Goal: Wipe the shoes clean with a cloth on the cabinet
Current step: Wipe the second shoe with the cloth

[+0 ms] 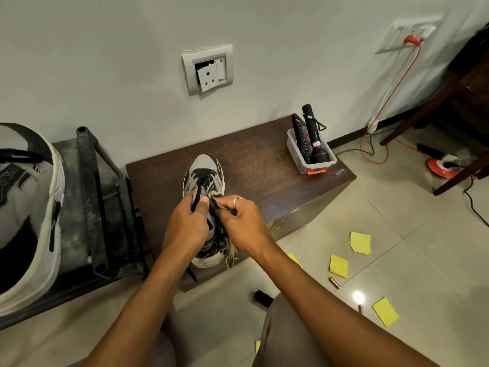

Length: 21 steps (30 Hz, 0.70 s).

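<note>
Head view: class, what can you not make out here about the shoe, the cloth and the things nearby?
All in the head view:
The shoe: its rear half is covered by the left hand and right hand.
The cloth: mostly hidden by the right hand; full shape unclear.
The second shoe: cut off by the left edge.
The torch: label too small to read.

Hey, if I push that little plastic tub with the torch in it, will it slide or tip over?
Probably slides easily: the tub looks like thin clear plastic on the smooth cabinet top. It may be top-heavy, since the torch and remote stick up above its walls. It sits near the cabinet's right end, so a hard push could send it off.
</note>
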{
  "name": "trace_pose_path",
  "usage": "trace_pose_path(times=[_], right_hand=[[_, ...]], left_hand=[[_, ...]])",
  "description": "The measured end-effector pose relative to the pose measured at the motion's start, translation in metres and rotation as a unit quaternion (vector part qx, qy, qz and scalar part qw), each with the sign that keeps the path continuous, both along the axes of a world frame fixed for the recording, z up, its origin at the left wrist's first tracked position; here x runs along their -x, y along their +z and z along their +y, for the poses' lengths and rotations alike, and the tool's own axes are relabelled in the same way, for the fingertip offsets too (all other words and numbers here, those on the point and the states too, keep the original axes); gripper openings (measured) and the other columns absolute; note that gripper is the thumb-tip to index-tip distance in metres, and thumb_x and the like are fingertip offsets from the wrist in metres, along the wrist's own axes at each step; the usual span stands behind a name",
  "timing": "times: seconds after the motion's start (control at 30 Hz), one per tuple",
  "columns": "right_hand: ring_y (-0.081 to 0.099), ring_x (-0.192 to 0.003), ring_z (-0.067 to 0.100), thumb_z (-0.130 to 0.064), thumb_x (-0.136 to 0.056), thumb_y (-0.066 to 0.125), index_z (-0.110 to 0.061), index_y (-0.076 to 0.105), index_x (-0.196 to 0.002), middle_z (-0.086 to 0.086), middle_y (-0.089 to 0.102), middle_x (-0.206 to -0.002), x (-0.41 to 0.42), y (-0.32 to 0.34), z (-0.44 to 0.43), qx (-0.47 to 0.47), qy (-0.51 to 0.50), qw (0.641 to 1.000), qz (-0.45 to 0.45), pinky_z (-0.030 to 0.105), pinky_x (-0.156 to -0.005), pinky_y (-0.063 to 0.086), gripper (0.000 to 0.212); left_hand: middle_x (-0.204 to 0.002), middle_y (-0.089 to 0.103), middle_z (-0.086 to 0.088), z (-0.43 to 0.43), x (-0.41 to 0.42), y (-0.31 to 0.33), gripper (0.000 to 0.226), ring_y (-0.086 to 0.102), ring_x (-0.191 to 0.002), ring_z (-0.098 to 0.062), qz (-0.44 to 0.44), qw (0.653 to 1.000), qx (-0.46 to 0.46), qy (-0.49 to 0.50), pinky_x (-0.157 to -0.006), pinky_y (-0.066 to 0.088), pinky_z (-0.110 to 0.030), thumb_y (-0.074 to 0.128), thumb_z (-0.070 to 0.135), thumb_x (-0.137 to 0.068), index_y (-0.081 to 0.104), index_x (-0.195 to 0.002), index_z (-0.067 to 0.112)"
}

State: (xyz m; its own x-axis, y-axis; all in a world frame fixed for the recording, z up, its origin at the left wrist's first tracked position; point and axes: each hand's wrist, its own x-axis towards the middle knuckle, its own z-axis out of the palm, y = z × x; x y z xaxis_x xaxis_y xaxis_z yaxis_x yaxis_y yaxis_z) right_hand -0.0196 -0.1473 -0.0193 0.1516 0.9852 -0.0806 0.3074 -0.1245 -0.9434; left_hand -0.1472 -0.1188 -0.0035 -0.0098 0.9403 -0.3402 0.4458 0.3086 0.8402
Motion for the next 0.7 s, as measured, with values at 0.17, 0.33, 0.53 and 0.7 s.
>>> trace_pose_path(times=[0.17,0.33,0.53,0.7], right_hand=[[0.064,-0.102,0.000,-0.011,-0.100,0.060,-0.019,0.078,-0.113,-0.008,0.070,-0.112,-0.016,0.000,0.015,-0.020,-0.025,0.998,-0.048,0.009,-0.087,0.049,0.024],[0.064,-0.112,0.007,-0.005,-0.098,0.055,-0.014,0.076,-0.120,-0.001,0.070,-0.121,0.001,-0.017,0.044,-0.025,-0.034,0.994,-0.096,0.027,-0.104,0.051,0.031],[0.069,-0.102,0.000,-0.012,-0.100,0.060,-0.025,0.079,-0.111,-0.014,0.075,-0.107,-0.023,0.000,0.020,0.055,0.070,0.996,-0.005,0.022,-0.092,0.055,0.026],[0.071,-0.097,0.008,-0.017,-0.102,0.058,-0.031,0.076,-0.115,-0.018,0.075,-0.099,-0.040,0.008,0.036,0.066,0.008,0.998,-0.022,0.020,-0.077,0.052,0.026]], left_hand=[[-0.123,0.067,0.005,-0.001,-0.005,0.002,0.034,0.063,-0.113,-0.021,0.010,1.000,0.008,-0.016,-0.095,0.049,-0.044,0.042,0.048,-0.105,0.058,-0.132,0.035],[-0.119,0.068,0.004,0.001,-0.003,0.000,0.034,0.065,-0.109,-0.024,0.014,1.000,0.015,-0.011,-0.098,0.051,-0.049,0.042,0.050,-0.104,0.058,-0.131,0.035],[-0.129,0.066,0.003,0.002,-0.003,-0.003,0.043,0.063,-0.115,-0.026,0.018,1.000,0.013,-0.016,-0.101,0.050,-0.053,0.040,0.056,-0.102,0.052,-0.138,0.036],[-0.136,0.062,0.005,0.001,-0.005,0.002,0.041,0.059,-0.123,-0.023,0.014,1.000,0.014,-0.019,-0.104,0.046,-0.046,0.042,0.049,-0.106,0.052,-0.142,0.035]])
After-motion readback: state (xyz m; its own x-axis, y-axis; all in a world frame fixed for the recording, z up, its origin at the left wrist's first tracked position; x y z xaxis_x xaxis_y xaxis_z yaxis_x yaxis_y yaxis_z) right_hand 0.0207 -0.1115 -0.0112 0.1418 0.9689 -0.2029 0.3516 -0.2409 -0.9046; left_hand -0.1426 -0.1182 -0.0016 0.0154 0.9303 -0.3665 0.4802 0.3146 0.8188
